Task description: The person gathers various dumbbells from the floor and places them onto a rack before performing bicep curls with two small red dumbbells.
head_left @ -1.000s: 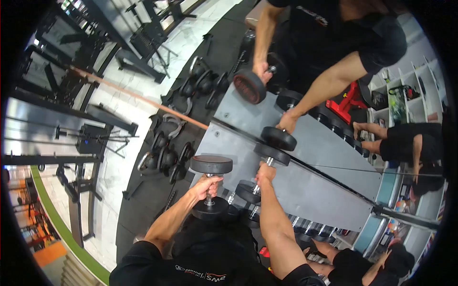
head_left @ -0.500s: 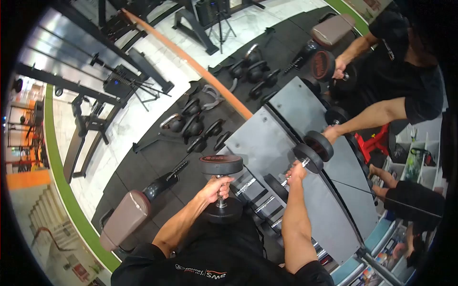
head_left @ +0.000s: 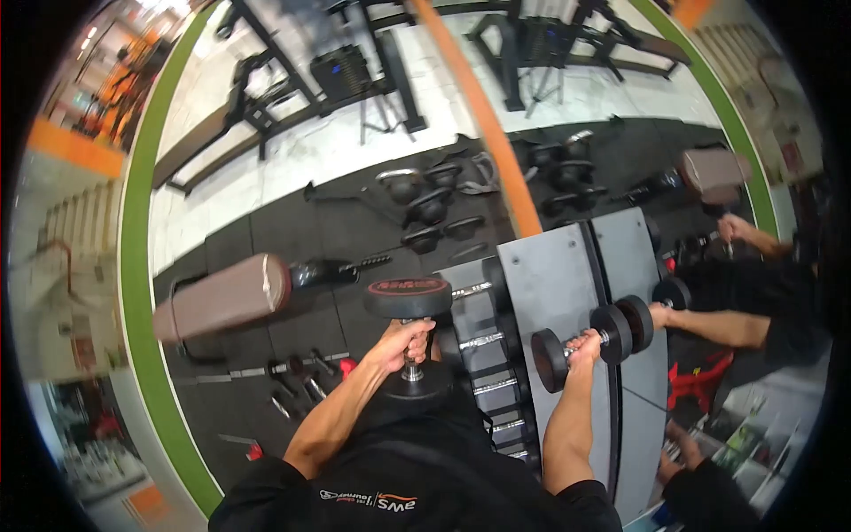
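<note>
One upright dumbbell (head_left: 408,297) is gripped in the left hand (head_left: 406,344); the right hand (head_left: 583,348) grips a sideways dumbbell (head_left: 550,361) above grey panelling (head_left: 554,275).

A padded bench (head_left: 226,297) stands left of a dumbbell rack (head_left: 483,362) lined with racked dumbbells (head_left: 481,340); a panel (head_left: 550,284) divides rack from mirror (head_left: 638,253) at right. Kettlebells (head_left: 427,208) sit on the floor (head_left: 310,321) ahead, before a weight machine (head_left: 341,75). An upright dumbbell (head_left: 408,299) is in the left grip (head_left: 408,344), another dumbbell (head_left: 548,361) in the right grip (head_left: 583,347).
</note>
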Demonstrator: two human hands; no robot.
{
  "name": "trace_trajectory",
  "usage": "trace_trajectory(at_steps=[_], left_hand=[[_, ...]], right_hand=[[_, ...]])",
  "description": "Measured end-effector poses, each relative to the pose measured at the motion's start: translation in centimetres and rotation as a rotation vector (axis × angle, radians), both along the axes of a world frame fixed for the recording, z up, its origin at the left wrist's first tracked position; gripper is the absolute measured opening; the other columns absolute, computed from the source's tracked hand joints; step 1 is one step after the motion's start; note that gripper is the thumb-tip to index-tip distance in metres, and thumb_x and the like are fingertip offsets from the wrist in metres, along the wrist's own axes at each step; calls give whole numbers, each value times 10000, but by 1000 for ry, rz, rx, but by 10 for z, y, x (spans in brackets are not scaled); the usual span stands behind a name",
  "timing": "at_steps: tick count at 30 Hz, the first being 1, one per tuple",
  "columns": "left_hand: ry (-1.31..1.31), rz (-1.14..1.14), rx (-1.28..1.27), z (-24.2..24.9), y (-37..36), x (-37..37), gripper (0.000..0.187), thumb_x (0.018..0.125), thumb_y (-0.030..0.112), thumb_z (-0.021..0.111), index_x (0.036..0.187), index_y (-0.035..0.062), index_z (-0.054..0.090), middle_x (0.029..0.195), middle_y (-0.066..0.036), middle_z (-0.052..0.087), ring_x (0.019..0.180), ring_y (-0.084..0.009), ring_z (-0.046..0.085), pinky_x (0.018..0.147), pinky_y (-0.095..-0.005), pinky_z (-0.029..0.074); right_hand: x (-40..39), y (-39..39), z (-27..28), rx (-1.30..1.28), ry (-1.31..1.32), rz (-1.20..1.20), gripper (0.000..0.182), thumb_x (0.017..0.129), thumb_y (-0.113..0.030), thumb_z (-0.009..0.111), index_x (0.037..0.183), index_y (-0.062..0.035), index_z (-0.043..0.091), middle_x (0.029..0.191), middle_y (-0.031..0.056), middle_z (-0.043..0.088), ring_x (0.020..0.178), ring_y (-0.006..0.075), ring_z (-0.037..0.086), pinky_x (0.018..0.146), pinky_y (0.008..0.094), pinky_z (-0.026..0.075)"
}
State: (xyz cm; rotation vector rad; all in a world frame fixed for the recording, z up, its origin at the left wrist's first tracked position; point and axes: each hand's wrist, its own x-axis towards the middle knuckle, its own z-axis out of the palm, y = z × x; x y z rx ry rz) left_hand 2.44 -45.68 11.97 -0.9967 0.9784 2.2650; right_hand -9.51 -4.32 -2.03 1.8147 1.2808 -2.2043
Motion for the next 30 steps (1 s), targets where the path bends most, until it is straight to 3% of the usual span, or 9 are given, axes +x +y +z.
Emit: trace_trajectory(at_steps=[6,16,18,20,21,22,28,30], left_hand=[[55,204,-14,2,-30,64,398,905,181,648,586,136,416,475,29,362,395,-97,370,422,-285,355],[32,633,-89,1,-93,170,401,892,191,657,568,141,427,473,31,368,397,-99,363,432,-294,339],[-21,727,-141,0,-101,195,377,887,189,664,585,134,444,476,29,360,402,-101,360,437,-297,342],[-123,821,-141,7,-109,217,389,880,176,672,576,131,433,482,16,369,412,-104,365,439,-308,339],[-116,855,-162,4,-110,230,382,875,169,676,581,129,436,481,15,374,406,-106,365,434,-308,337],[-109,886,-186,3,-114,244,375,871,162,680,586,128,439,481,13,379,400,-107,364,429,-308,334],[-153,1112,-244,-16,-111,312,380,861,132,677,586,132,414,456,11,374,359,-100,351,381,-301,325],[-159,1158,-254,-18,-111,335,329,857,128,682,628,120,447,462,17,382,353,-98,355,373,-296,317]], right_hand=[[6,31,-32,-63,121,196,410,765,-149,550,552,-191,203,473,-38,210,394,127,241,388,300,233],[13,74,-67,-120,165,572,403,749,-204,542,510,-197,218,428,-31,282,355,139,269,382,311,249],[22,50,-52,-179,56,564,403,761,-217,541,501,-191,235,426,-26,283,356,142,279,384,312,254],[42,-6,-15,-12,15,626,399,772,-212,544,500,-185,253,425,-24,275,365,140,298,392,304,260],[48,-20,-9,-6,-21,689,359,765,-195,563,539,-187,285,434,-28,291,348,148,308,390,327,323],[47,-24,-16,-25,-86,743,330,766,-187,571,561,-184,312,453,-35,308,362,133,318,390,324,324],[84,-136,33,230,-23,1278,298,807,-144,582,602,-136,366,474,5,325,351,142,315,350,334,307],[94,-165,40,252,-6,1388,237,865,-132,574,668,-91,448,467,13,333,339,148,330,338,323,308]])
